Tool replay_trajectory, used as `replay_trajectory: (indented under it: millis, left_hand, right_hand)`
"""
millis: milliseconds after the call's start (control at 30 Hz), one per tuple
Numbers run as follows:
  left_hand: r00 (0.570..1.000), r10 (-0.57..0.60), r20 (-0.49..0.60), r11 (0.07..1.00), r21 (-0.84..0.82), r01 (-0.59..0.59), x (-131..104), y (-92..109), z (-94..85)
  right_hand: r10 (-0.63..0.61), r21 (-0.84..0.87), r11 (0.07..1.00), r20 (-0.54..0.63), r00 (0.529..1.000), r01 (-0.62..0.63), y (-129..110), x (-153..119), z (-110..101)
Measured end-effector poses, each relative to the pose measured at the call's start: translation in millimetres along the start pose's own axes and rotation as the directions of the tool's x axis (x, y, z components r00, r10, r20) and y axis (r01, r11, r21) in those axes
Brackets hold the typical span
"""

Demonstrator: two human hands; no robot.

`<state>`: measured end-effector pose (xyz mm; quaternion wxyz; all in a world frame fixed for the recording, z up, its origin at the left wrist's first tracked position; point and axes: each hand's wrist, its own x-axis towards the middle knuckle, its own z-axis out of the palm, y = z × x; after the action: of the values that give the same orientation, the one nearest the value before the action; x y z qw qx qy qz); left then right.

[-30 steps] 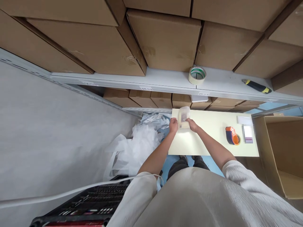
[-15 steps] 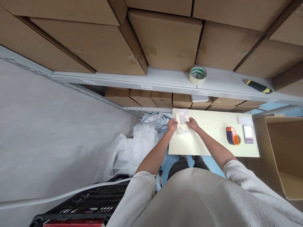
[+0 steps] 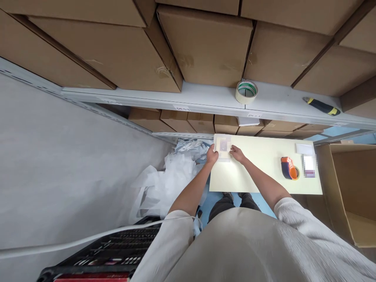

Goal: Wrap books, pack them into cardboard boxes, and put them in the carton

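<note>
A flat, pale packet in a translucent sleeve (image 3: 223, 146), with a darker square in its middle, is at the left end of the cream tabletop (image 3: 252, 176). My left hand (image 3: 212, 155) is closed on its left edge, the thumb on top. At its right edge, my right hand (image 3: 236, 153) pinches the sleeve between thumb and fingers. Whether the packet rests on the table or is held just above it, I cannot tell. An orange and dark tape dispenser (image 3: 289, 168) lies farther right on the same tabletop.
A shelf (image 3: 205, 94) full of cardboard boxes (image 3: 205, 47) spans the back, with a tape roll (image 3: 246, 92) and a utility knife (image 3: 322, 106) on it. White plastic wrapping (image 3: 173, 180) is heaped left of the table. An open carton (image 3: 337, 188) stands right; a black crate (image 3: 117, 246) is lower left.
The packet has shifted slightly left and away from me, and now looks flatter on the tabletop. Both hands moved a little with it; my right fingers have shifted along its right edge.
</note>
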<state>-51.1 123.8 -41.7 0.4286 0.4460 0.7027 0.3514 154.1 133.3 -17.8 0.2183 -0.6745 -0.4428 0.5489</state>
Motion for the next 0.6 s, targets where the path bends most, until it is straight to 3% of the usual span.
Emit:
replay_trajectory:
  millis: [100, 200, 367, 600]
  left_hand:
    - [1.000, 0.012, -0.024, 0.998, 0.060, -0.010, -9.0, -2.0, -6.1]
    - [0.999, 0.047, 0.026, 0.996, 0.077, -0.049, -19.9, 1.8, -5.2]
    - [0.989, 0.046, 0.139, 0.999, 0.013, -0.048, -42.5, 14.6, 12.6]
    - [0.980, 0.027, 0.195, 0.998, -0.063, -0.015, -86.7, 35.8, 41.4]
  right_hand:
    - [0.008, 0.037, 0.999, -0.014, 1.000, -0.007, 13.1, -4.2, -5.2]
    - [-0.007, 0.056, 0.998, -0.042, 0.999, 0.010, 24.1, -13.9, -13.5]
    - [-0.006, 0.072, 0.997, -0.078, 0.997, 0.011, 32.7, -38.8, -34.8]
    - [-0.094, 0.045, 0.994, -0.038, 0.995, 0.095, 52.0, -79.5, -71.3]
